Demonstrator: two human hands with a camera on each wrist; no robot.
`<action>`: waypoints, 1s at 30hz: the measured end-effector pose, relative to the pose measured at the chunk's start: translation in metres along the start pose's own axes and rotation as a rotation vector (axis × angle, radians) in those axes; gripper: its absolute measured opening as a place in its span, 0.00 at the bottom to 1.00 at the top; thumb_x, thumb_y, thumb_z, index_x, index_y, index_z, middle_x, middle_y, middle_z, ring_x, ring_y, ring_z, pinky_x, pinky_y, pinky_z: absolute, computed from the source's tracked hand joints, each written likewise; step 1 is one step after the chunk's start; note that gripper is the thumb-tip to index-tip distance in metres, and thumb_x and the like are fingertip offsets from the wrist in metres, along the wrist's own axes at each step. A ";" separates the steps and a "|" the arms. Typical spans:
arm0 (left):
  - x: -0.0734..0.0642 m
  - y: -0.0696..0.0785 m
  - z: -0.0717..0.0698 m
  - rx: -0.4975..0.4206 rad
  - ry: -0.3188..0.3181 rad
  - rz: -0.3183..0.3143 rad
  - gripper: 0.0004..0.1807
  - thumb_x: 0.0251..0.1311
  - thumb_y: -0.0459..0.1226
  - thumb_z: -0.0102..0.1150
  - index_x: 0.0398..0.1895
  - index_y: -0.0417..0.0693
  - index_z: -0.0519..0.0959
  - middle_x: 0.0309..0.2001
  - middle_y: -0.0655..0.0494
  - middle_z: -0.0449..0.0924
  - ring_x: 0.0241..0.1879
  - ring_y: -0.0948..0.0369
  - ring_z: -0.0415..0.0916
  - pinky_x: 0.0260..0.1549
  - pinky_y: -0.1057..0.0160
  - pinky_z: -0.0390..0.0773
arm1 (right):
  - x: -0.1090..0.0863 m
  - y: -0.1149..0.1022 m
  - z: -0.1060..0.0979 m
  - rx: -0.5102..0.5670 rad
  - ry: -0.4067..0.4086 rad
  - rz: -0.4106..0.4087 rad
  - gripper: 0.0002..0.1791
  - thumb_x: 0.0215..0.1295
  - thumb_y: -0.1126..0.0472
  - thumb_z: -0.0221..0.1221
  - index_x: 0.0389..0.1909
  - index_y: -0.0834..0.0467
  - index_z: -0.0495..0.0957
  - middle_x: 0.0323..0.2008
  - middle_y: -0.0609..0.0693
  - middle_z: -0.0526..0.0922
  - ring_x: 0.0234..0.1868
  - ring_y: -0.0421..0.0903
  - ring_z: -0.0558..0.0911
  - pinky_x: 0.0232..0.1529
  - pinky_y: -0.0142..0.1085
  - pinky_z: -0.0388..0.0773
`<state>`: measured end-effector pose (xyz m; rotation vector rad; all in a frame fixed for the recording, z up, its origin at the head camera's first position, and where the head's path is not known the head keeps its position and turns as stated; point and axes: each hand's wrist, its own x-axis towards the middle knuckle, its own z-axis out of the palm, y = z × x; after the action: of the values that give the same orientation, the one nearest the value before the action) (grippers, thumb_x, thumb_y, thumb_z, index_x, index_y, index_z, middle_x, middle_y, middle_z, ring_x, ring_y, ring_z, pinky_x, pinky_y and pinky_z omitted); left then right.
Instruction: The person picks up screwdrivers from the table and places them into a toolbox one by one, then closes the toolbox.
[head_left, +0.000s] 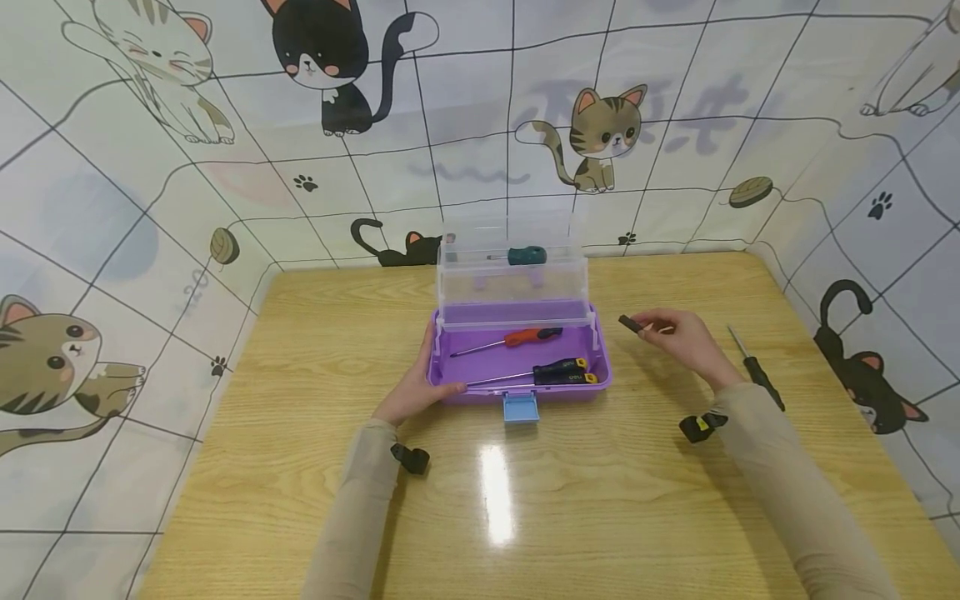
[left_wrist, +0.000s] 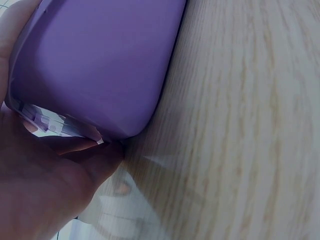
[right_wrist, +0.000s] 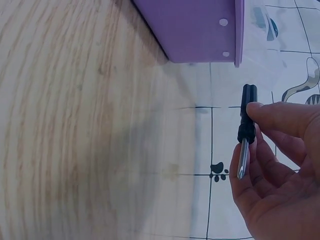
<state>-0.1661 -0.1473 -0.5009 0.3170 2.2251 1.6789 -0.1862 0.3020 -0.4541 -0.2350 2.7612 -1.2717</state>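
Note:
A purple toolbox (head_left: 491,398) stands on the table with its clear lid (head_left: 517,296) raised. My left hand (head_left: 412,385) grips the box's left end, thumb over the front rim; the left wrist view shows the fingers around the purple wall (left_wrist: 100,65). To the right of the box, my right hand (head_left: 686,340) pinches a short screwdriver (right_wrist: 247,112) by its black handle between thumb and fingers. Its metal tip points back toward the palm. Inside the box lie a red-handled screwdriver (head_left: 521,337) and two black screwdrivers with yellow ends (head_left: 558,367).
A dark green-handled screwdriver (head_left: 527,256) shows at the raised lid. Another black-handled screwdriver (head_left: 761,379) lies on the table beside my right forearm. A blue latch (head_left: 521,408) hangs at the box front. Cat-patterned cloth (head_left: 465,108) covers the walls behind the wooden table (head_left: 585,492).

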 end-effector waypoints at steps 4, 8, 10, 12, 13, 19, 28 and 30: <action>0.000 0.000 0.000 -0.005 -0.003 0.008 0.67 0.49 0.40 0.73 0.74 0.78 0.27 0.77 0.58 0.28 0.74 0.53 0.32 0.68 0.45 0.40 | 0.002 -0.006 0.000 -0.016 0.000 -0.011 0.16 0.68 0.62 0.59 0.53 0.64 0.79 0.46 0.61 0.81 0.42 0.50 0.76 0.40 0.30 0.75; 0.000 0.000 0.001 0.001 0.000 0.019 0.67 0.49 0.39 0.73 0.75 0.76 0.27 0.77 0.58 0.28 0.74 0.52 0.32 0.68 0.44 0.40 | 0.005 -0.012 0.000 -0.018 0.001 -0.039 0.15 0.67 0.64 0.59 0.52 0.65 0.80 0.45 0.61 0.81 0.41 0.50 0.75 0.40 0.28 0.74; 0.000 -0.001 0.001 0.001 0.000 0.023 0.67 0.49 0.39 0.73 0.75 0.75 0.27 0.77 0.57 0.29 0.74 0.52 0.32 0.68 0.44 0.40 | 0.006 -0.015 0.000 -0.017 0.002 -0.050 0.14 0.67 0.64 0.59 0.51 0.66 0.80 0.43 0.61 0.82 0.40 0.50 0.75 0.39 0.27 0.74; 0.000 -0.001 0.001 0.000 0.002 0.020 0.67 0.49 0.39 0.73 0.75 0.75 0.27 0.77 0.58 0.29 0.74 0.52 0.32 0.68 0.44 0.40 | 0.008 -0.017 0.000 -0.017 0.001 -0.058 0.14 0.67 0.65 0.59 0.51 0.66 0.80 0.43 0.60 0.82 0.40 0.50 0.75 0.39 0.27 0.74; 0.000 -0.001 0.001 -0.002 0.001 0.017 0.68 0.48 0.39 0.73 0.75 0.76 0.27 0.77 0.59 0.28 0.74 0.53 0.32 0.68 0.44 0.40 | 0.008 -0.018 0.000 -0.017 0.000 -0.061 0.14 0.67 0.65 0.59 0.51 0.66 0.80 0.43 0.60 0.82 0.40 0.50 0.75 0.39 0.27 0.74; 0.000 0.000 0.000 -0.011 -0.005 0.010 0.68 0.48 0.40 0.74 0.74 0.77 0.26 0.77 0.58 0.28 0.74 0.53 0.32 0.68 0.45 0.41 | 0.011 -0.021 0.001 -0.017 0.003 -0.090 0.14 0.66 0.65 0.60 0.51 0.66 0.80 0.45 0.60 0.82 0.39 0.48 0.75 0.39 0.26 0.74; 0.001 -0.001 0.000 -0.001 -0.001 0.012 0.68 0.48 0.41 0.74 0.75 0.75 0.27 0.77 0.58 0.30 0.74 0.53 0.35 0.68 0.46 0.42 | 0.014 -0.027 0.004 -0.014 0.013 -0.142 0.13 0.65 0.67 0.60 0.49 0.67 0.80 0.44 0.61 0.82 0.37 0.46 0.75 0.38 0.26 0.74; 0.001 -0.002 -0.001 -0.005 -0.004 0.014 0.67 0.48 0.41 0.74 0.75 0.76 0.27 0.77 0.58 0.29 0.74 0.53 0.34 0.68 0.46 0.42 | 0.015 -0.029 0.005 -0.018 0.011 -0.138 0.13 0.65 0.67 0.60 0.49 0.67 0.80 0.44 0.60 0.82 0.37 0.46 0.75 0.39 0.28 0.74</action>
<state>-0.1669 -0.1479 -0.5024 0.3356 2.2199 1.6896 -0.1977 0.2769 -0.4355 -0.4285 2.8102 -1.2818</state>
